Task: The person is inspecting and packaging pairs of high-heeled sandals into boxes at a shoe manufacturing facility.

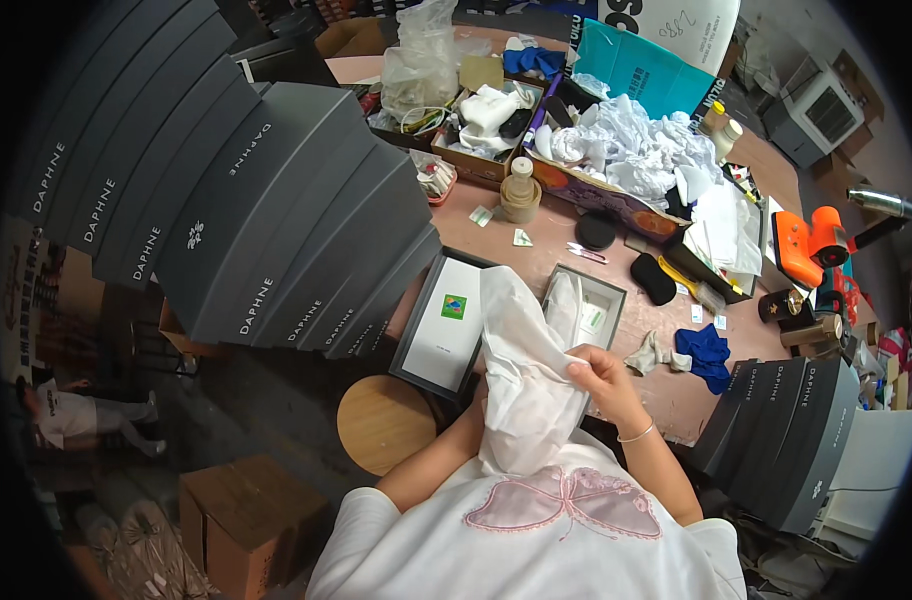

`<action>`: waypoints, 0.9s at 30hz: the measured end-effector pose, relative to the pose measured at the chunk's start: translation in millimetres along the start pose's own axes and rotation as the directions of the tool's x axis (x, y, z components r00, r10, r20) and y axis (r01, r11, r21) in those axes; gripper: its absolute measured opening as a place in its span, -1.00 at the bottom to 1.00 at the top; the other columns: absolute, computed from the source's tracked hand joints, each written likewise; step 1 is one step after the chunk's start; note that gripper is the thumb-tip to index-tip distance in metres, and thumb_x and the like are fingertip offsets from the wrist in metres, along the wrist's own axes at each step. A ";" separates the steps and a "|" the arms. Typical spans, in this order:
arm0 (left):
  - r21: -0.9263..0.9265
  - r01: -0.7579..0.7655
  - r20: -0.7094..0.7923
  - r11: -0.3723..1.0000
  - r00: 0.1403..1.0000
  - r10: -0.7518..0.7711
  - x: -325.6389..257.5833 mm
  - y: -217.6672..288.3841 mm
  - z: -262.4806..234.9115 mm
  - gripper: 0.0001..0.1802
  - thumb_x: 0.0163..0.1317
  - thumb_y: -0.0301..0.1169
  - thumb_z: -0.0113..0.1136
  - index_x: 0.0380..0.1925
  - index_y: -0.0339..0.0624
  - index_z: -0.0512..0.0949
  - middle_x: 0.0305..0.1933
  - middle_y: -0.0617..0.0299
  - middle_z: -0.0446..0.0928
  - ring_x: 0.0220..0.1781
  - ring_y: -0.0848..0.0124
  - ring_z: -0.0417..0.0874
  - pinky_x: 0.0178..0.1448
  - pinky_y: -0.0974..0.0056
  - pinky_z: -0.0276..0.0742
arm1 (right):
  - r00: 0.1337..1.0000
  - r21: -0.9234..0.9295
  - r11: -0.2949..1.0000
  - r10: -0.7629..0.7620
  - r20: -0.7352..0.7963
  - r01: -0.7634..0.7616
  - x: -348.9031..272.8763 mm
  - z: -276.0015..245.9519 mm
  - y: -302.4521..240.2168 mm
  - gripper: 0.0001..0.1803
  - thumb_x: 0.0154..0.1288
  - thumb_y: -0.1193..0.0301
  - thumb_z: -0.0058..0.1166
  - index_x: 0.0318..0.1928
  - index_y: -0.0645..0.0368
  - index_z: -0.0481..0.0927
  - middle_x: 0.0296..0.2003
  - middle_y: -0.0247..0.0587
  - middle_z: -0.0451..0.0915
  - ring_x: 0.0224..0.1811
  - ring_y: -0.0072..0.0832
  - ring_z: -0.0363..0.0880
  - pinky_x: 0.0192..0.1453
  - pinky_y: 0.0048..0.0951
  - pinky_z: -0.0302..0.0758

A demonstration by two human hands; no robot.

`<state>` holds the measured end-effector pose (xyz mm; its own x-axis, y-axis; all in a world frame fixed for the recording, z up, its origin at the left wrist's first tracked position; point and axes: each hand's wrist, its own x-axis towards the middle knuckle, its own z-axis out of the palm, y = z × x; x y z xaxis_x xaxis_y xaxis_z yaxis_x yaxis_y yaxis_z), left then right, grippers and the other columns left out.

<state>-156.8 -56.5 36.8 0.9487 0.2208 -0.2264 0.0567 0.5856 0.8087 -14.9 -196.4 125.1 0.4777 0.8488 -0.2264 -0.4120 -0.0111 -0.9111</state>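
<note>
A crumpled sheet of white tissue paper (pixel 526 395) hangs in front of my chest. My right hand (pixel 606 385) pinches its right side between thumb and fingers. My left hand (pixel 476 400) is at the paper's left side, mostly covered by it, so its fingers do not show. Just beyond the paper, a shoebox base (pixel 604 300) on the table has white lining and more paper inside. Left of the paper, a dark grey lid (pixel 441 335) with a white inside and a green sticker lies tilted at the table edge.
Tall stacks of grey shoeboxes (pixel 276 210) stand at the left, with another stack (pixel 776 425) at the right. Behind are a carton of crumpled white paper (pixel 626 145), a bottle (pixel 520 185), a brush (pixel 706 295) and blue cloth (pixel 703 357). A round stool (pixel 386 425) is below.
</note>
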 end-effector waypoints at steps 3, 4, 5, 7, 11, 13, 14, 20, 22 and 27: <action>-0.327 0.135 0.000 0.935 0.990 -0.143 5.7 -18.2 -9.8 -0.37 0.31 -0.04 -0.01 0.24 -0.22 0.25 0.16 0.04 0.41 0.15 0.26 0.50 0.18 0.20 0.51 | 0.991 -0.355 0.928 -0.129 -0.031 0.109 1.1 12.9 -16.2 -0.85 0.24 0.43 0.19 -0.33 0.25 0.52 -0.32 -0.27 0.54 -0.35 -0.57 0.43 -0.26 -0.49 0.40; -0.598 0.190 0.008 0.779 0.973 -0.232 3.6 -14.9 -5.9 -0.33 0.27 -0.04 0.08 0.25 -0.22 0.24 0.15 0.06 0.42 0.13 0.28 0.52 0.15 0.22 0.53 | 0.981 -0.487 0.860 -0.191 -0.024 0.155 2.7 15.3 -19.1 -0.85 0.22 0.44 0.21 -0.31 0.24 0.52 -0.36 -0.25 0.54 -0.38 -0.54 0.45 -0.28 -0.47 0.41; -0.618 0.184 0.041 0.764 0.979 -0.202 2.5 -8.5 -5.4 -0.35 0.26 -0.08 0.09 0.24 -0.23 0.26 0.14 0.07 0.44 0.11 0.28 0.53 0.14 0.21 0.53 | 0.963 -0.606 0.767 -0.269 -0.006 0.211 8.0 15.9 -19.6 -0.85 0.21 0.45 0.21 -0.31 0.24 0.52 -0.38 -0.20 0.53 -0.40 -0.48 0.47 -0.28 -0.45 0.42; -0.652 0.185 0.113 0.736 0.983 -0.147 0.5 30.2 2.0 -0.40 0.25 -0.15 0.10 0.21 -0.25 0.30 0.10 0.08 0.47 0.08 0.29 0.56 0.14 0.20 0.54 | 0.909 -0.800 0.526 -0.414 0.054 0.287 20.2 16.4 -20.0 -0.85 0.18 0.47 0.21 -0.31 0.24 0.52 -0.43 -0.10 0.52 -0.44 -0.37 0.50 -0.29 -0.42 0.44; -0.422 0.141 -0.013 0.895 0.987 -0.162 11.3 45.2 2.6 -0.45 0.28 -0.16 -0.10 0.20 -0.24 0.32 0.14 0.03 0.48 0.15 0.18 0.53 0.25 0.09 0.46 | 0.916 -0.715 0.682 -0.370 -0.157 0.154 54.3 -0.3 13.8 -0.90 0.25 0.48 0.12 -0.30 0.26 0.52 -0.39 -0.06 0.55 -0.45 -0.33 0.51 -0.31 -0.44 0.44; -0.624 0.167 -0.038 0.763 0.969 -0.243 10.6 40.2 -3.2 -0.48 0.28 -0.18 -0.10 0.17 -0.23 0.35 0.11 0.05 0.50 0.14 0.20 0.54 0.25 0.11 0.46 | 0.946 -0.623 0.775 -0.272 -0.174 0.108 57.3 -2.0 17.5 -0.82 0.29 0.42 0.09 -0.22 0.30 0.53 -0.39 -0.05 0.55 -0.43 -0.35 0.52 -0.31 -0.44 0.45; -0.653 0.138 -0.061 0.745 0.971 -0.233 10.6 37.8 -3.4 -0.48 0.29 -0.17 -0.11 0.17 -0.23 0.35 0.11 0.05 0.50 0.14 0.21 0.54 0.25 0.11 0.45 | 0.941 -0.531 0.837 -0.272 -0.200 0.129 49.8 -2.9 17.4 -0.80 0.29 0.40 0.09 -0.19 0.31 0.53 -0.40 -0.06 0.55 -0.43 -0.37 0.52 -0.31 -0.45 0.44; -0.591 0.072 -0.154 0.804 0.968 -0.200 10.4 47.2 0.6 -0.46 0.30 -0.06 -0.10 0.08 -0.26 0.43 0.04 0.08 0.54 0.05 0.23 0.58 0.18 0.15 0.49 | 0.996 -0.644 0.763 -0.084 -0.011 0.057 17.7 21.0 -14.1 -0.75 0.24 0.35 0.20 -0.27 0.33 0.60 -0.43 -0.17 0.56 -0.41 -0.50 0.52 -0.30 -0.49 0.45; -0.560 0.102 -0.101 0.822 0.977 -0.190 6.2 53.8 -4.0 -0.45 0.29 -0.06 -0.10 0.07 -0.27 0.43 0.04 0.07 0.54 0.05 0.22 0.58 0.19 0.15 0.48 | 0.992 -0.563 0.821 -0.128 -0.017 0.096 16.5 10.9 -2.5 -0.76 0.25 0.35 0.18 -0.28 0.32 0.61 -0.44 -0.12 0.56 -0.43 -0.43 0.53 -0.30 -0.47 0.45; -0.477 0.191 -0.060 0.858 0.967 -0.249 20.2 37.4 -10.3 -0.51 0.26 -0.11 -0.11 0.01 -0.25 0.47 -0.03 0.09 0.57 0.00 0.24 0.60 0.15 0.17 0.49 | 0.908 -0.868 0.412 -0.408 0.096 0.278 36.6 1.4 39.4 -0.86 0.21 0.41 0.15 -0.28 0.23 0.59 -0.39 -0.13 0.54 -0.41 -0.25 0.55 -0.30 -0.34 0.48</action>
<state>-138.7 -22.0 56.9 0.8843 0.1145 -0.4527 0.0819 0.9165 0.3917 -14.7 -165.0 81.4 0.5272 0.8259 0.1999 0.6361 -0.2276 -0.7372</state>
